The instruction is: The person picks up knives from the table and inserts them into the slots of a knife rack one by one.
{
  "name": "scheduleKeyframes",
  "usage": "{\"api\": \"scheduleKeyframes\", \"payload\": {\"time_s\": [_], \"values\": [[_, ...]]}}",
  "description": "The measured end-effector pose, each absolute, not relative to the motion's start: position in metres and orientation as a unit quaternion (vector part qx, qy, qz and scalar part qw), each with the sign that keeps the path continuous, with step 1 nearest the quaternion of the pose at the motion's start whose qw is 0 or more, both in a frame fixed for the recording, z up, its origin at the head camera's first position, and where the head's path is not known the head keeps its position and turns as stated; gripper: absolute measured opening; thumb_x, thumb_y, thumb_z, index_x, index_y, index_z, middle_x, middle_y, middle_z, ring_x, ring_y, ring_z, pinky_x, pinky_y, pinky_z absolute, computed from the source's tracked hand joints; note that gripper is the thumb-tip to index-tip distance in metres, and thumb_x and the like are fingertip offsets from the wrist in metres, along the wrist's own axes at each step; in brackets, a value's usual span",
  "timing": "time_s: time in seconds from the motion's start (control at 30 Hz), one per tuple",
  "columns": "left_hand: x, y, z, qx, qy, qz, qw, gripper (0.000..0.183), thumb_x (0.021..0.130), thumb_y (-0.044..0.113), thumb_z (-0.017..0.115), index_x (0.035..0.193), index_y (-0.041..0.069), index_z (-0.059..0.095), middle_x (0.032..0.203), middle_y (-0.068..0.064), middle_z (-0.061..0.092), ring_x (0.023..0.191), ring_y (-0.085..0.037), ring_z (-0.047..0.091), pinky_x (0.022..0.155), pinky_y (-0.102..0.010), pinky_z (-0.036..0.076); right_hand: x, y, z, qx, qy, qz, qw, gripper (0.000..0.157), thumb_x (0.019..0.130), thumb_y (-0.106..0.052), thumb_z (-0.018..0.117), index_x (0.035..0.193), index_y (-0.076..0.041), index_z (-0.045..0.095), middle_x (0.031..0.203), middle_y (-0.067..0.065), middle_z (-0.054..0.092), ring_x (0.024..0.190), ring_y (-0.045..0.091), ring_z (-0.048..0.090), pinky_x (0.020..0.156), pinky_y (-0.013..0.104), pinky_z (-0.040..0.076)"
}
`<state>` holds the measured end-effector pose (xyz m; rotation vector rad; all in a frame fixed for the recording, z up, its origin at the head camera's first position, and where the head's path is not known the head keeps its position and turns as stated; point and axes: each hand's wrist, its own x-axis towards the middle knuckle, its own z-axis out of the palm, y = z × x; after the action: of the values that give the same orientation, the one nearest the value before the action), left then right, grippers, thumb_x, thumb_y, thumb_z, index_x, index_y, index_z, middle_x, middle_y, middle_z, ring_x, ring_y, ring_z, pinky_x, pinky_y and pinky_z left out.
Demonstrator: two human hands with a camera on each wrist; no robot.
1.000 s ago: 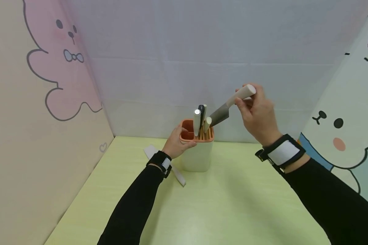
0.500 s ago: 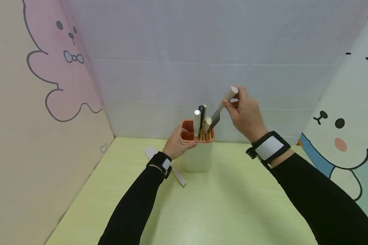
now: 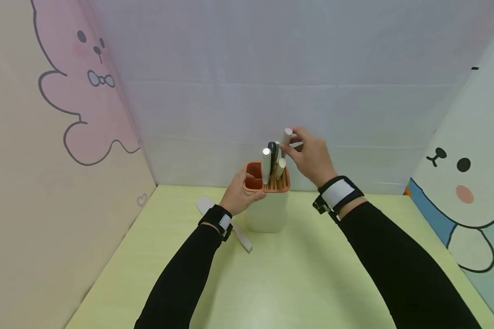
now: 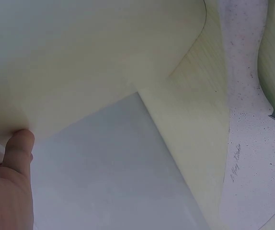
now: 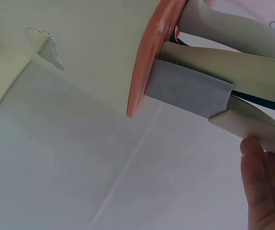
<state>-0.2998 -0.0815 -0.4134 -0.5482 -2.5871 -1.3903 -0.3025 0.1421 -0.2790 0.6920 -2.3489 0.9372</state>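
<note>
In the head view a pale knife block [image 3: 267,212] with an orange rim stands on the table. My left hand [image 3: 235,194] holds its left side, with the thumb along the front and fingers at the rim. My right hand [image 3: 310,155] pinches the white handle of a knife [image 3: 287,136]. The right wrist view shows this knife's broad grey blade [image 5: 190,88] partly inside the block's slotted top. Several other handles stick up there, including a white handle [image 3: 265,165], a dark handle [image 3: 272,150] and a cream handle [image 3: 281,167].
A white, broad-bladed knife [image 3: 244,240] lies on the table [image 3: 304,278], partly hidden beneath my left wrist. A pale wall [image 3: 238,109] rises behind the block. Side panels with cartoon animals stand left and right.
My right hand has moved left and slightly down with the knife, which has turned more upright and sunk into the block's slotted side. My left hand has stayed on the block.
</note>
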Motion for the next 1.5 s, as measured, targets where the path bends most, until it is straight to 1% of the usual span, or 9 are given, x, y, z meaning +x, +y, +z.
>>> {"api": "scheduleKeyframes", "payload": {"time_s": [0.2, 0.57, 0.67, 0.87, 1.07, 1.23, 1.5], "values": [[-0.299, -0.080, -0.412, -0.188, -0.863, -0.463, 0.077, 0.063, 0.074, 0.054, 0.067, 0.116, 0.012, 0.046, 0.127, -0.005, 0.043, 0.110, -0.018, 0.045, 0.089, -0.038, 0.047, -0.306, 0.139, -0.286, 0.241, -0.874, 0.342, 0.246, 0.036, 0.086, -0.031, 0.063, 0.119, -0.018, 0.054, 0.100, 0.012, 0.069, 0.075, 0.021, 0.065, 0.062, 0.040, 0.055], [-0.294, -0.080, -0.410, -0.190, -0.864, -0.461, 0.076, 0.060, 0.074, 0.053, 0.067, 0.114, 0.013, 0.046, 0.127, -0.003, 0.042, 0.110, -0.017, 0.045, 0.089, -0.039, 0.047, -0.311, 0.141, -0.301, 0.223, -0.886, 0.339, 0.223, 0.038, 0.086, -0.029, 0.064, 0.120, -0.016, 0.055, 0.101, 0.013, 0.069, 0.077, 0.022, 0.066, 0.067, 0.042, 0.056], [-0.293, -0.080, -0.410, -0.191, -0.864, -0.460, 0.077, 0.059, 0.074, 0.053, 0.067, 0.114, 0.013, 0.046, 0.128, -0.002, 0.042, 0.110, -0.017, 0.044, 0.089, -0.038, 0.047, -0.312, 0.141, -0.304, 0.222, -0.888, 0.337, 0.222, 0.037, 0.086, -0.029, 0.064, 0.120, -0.017, 0.054, 0.101, 0.013, 0.069, 0.077, 0.022, 0.066, 0.067, 0.042, 0.056], [-0.292, -0.079, -0.410, -0.187, -0.865, -0.459, 0.079, 0.059, 0.074, 0.052, 0.068, 0.113, 0.013, 0.047, 0.130, -0.002, 0.041, 0.110, -0.016, 0.044, 0.089, -0.037, 0.046, -0.315, 0.141, -0.313, 0.228, -0.886, 0.336, 0.223, 0.034, 0.086, -0.023, 0.065, 0.118, -0.016, 0.055, 0.099, 0.013, 0.069, 0.077, 0.023, 0.067, 0.066, 0.042, 0.056], [-0.291, -0.079, -0.410, -0.183, -0.866, -0.459, 0.072, 0.061, 0.073, 0.053, 0.068, 0.114, 0.014, 0.046, 0.130, -0.002, 0.041, 0.110, -0.016, 0.044, 0.090, -0.037, 0.046, -0.315, 0.144, -0.318, 0.221, -0.889, 0.334, 0.224, 0.038, 0.087, -0.020, 0.065, 0.123, -0.015, 0.054, 0.098, 0.013, 0.069, 0.077, 0.023, 0.067, 0.066, 0.040, 0.056], [-0.293, -0.079, -0.410, -0.192, -0.861, -0.465, 0.075, 0.062, 0.073, 0.054, 0.067, 0.115, 0.013, 0.046, 0.129, -0.003, 0.041, 0.109, -0.017, 0.045, 0.088, -0.038, 0.048, -0.314, 0.146, -0.318, 0.216, -0.892, 0.343, 0.200, 0.040, 0.088, -0.018, 0.063, 0.126, -0.014, 0.052, 0.103, 0.014, 0.068, 0.081, 0.023, 0.067, 0.068, 0.041, 0.056], [-0.298, -0.082, -0.416, -0.196, -0.857, -0.470, 0.080, 0.064, 0.072, 0.056, 0.067, 0.115, 0.013, 0.046, 0.127, -0.004, 0.042, 0.108, -0.017, 0.047, 0.086, -0.037, 0.049, -0.314, 0.148, -0.322, 0.226, -0.896, 0.353, 0.149, 0.045, 0.089, -0.013, 0.060, 0.132, -0.016, 0.046, 0.112, 0.016, 0.063, 0.086, 0.024, 0.065, 0.066, 0.039, 0.056]]}}
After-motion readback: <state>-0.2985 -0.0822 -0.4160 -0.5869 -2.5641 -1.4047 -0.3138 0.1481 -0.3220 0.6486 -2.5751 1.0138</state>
